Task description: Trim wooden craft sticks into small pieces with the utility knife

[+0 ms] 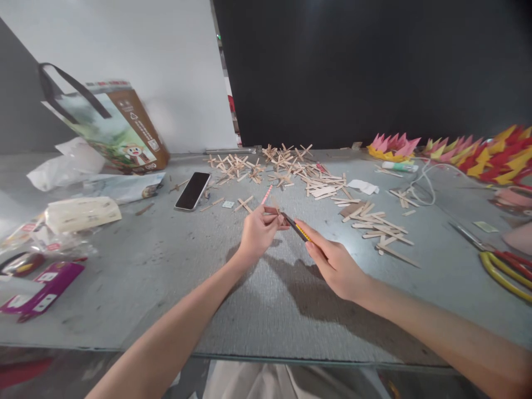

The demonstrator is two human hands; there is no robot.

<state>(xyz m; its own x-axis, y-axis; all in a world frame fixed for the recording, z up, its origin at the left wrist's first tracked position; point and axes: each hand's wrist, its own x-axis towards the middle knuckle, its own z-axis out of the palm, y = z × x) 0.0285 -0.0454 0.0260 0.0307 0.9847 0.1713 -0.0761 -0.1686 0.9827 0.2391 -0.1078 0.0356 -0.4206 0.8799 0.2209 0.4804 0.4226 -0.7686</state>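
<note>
In the head view, my left hand [260, 228] is closed in a pinch around a small wooden piece [281, 216], mostly covered by the fingers. My right hand [336, 266] grips a black and yellow utility knife [300, 228]. The knife's tip meets the piece at my left fingertips. A pink and white patterned strip [267, 194] juts up just beyond my left hand; I cannot tell whether that hand holds it. Crossed wooden sticks [243, 204] lie on the table behind the left hand.
Loose craft sticks [380, 227] and piled stick crosses [236, 166] cover the back of the grey table [166, 299]. A phone [193, 191] and a shopping bag [124, 127] are on the left. To the right are scissors [499, 266], a glue stick [399, 166] and folded paper flowers [394, 147].
</note>
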